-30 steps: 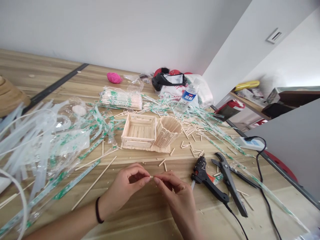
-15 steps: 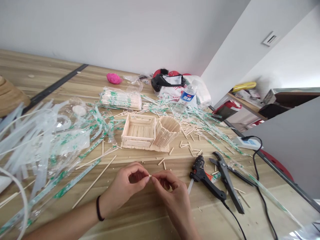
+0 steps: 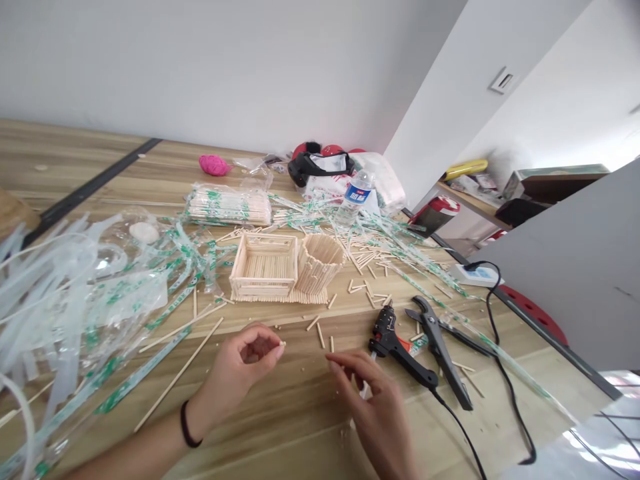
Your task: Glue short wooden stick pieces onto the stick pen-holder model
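Observation:
My left hand (image 3: pixel 245 363), with a dark band at the wrist, is closed in a pinch on a tiny pale piece of wooden stick (image 3: pixel 283 344). My right hand (image 3: pixel 370 397) is apart from it, thumb and forefinger loosely extended with no object visible at their tips. Just beyond that hand lies a black glue gun (image 3: pixel 400 350), its pale glue stick partly hidden behind the fingers. Farther back stand a square stick box (image 3: pixel 265 267) and a round stick cup (image 3: pixel 321 263), side by side on a base of sticks.
Cutters (image 3: pixel 443 350) and a black cord (image 3: pixel 493 313) lie right of the glue gun. Short cut sticks (image 3: pixel 365 257) are scattered behind it. Plastic wrappers (image 3: pixel 125 293) cover the left side. A bagged stick bundle (image 3: pixel 230 203) and a water bottle (image 3: pixel 355 197) are at the back.
My hands have separated: the right moved rightward toward the glue gun, while the left keeps the small piece. The whole view has shifted slightly.

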A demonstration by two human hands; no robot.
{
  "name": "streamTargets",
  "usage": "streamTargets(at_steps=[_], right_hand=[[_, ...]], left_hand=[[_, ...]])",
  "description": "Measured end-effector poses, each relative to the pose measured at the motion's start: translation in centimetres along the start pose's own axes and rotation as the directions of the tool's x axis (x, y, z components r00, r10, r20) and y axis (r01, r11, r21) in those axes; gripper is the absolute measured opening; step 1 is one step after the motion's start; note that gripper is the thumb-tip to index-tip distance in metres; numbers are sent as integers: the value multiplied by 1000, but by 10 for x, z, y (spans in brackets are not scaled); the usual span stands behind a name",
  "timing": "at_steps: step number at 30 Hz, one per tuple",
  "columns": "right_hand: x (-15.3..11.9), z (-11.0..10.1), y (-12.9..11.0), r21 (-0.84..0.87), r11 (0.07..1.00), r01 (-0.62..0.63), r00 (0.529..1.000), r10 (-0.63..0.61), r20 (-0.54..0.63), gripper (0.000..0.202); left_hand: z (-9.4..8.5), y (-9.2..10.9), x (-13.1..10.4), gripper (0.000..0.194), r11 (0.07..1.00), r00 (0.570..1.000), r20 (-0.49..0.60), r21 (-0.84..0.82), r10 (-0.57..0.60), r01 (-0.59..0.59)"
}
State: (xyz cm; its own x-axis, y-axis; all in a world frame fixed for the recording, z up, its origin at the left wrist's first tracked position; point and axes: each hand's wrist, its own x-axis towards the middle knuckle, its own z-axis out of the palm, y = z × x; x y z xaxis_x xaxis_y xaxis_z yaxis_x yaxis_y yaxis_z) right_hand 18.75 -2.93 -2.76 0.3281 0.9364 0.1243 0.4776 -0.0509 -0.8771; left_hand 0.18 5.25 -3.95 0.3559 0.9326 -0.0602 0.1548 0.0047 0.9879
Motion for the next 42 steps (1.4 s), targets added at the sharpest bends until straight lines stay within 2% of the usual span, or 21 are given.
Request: streamTargets(at_steps=[5,7,10,13,15,19,22,24,29,36,42], right_hand=[[-12,-49,31,-190,981,-40,991,15,-130,22],[-16,-61,41,-242,969,-47,986,6,-167,22],[-21,-66,50,-294,955,-47,980,-12,-196,22],[-16,-61,48,-335,942,-22,984,-39,-174,23],[-4,-54,42,-382,924,28,988,-83,-129,24],[46,-30,28,-463,876,131,990,-140,14,22],[84,-11,23,-492,856,157,987,-152,50,21],[99,-2,22,-517,842,158,987,-152,54,19],[103,3,21,-564,809,165,986,-149,73,17],[105,-1,19,-621,753,216,976,-155,152,17],[105,1,17,-643,732,226,974,-158,163,17]], left_hand=[[-1,1,3,16,998,997,-52,-17,-62,61],[-1,1,3,17,999,997,-54,-8,-54,54],[-1,2,3,19,999,996,-77,14,-39,40],[-3,2,3,21,998,996,-88,41,-35,38],[-4,2,3,22,998,995,-96,59,-32,38],[-3,-1,3,22,997,996,-90,74,-8,14],[-2,-5,2,18,997,998,-43,71,39,-36],[-1,-7,2,15,995,998,-8,79,69,-69],[0,-12,2,10,996,996,46,57,72,-75],[2,-12,0,13,998,992,113,-13,-59,61],[2,-11,-1,12,993,988,99,-24,-117,120]])
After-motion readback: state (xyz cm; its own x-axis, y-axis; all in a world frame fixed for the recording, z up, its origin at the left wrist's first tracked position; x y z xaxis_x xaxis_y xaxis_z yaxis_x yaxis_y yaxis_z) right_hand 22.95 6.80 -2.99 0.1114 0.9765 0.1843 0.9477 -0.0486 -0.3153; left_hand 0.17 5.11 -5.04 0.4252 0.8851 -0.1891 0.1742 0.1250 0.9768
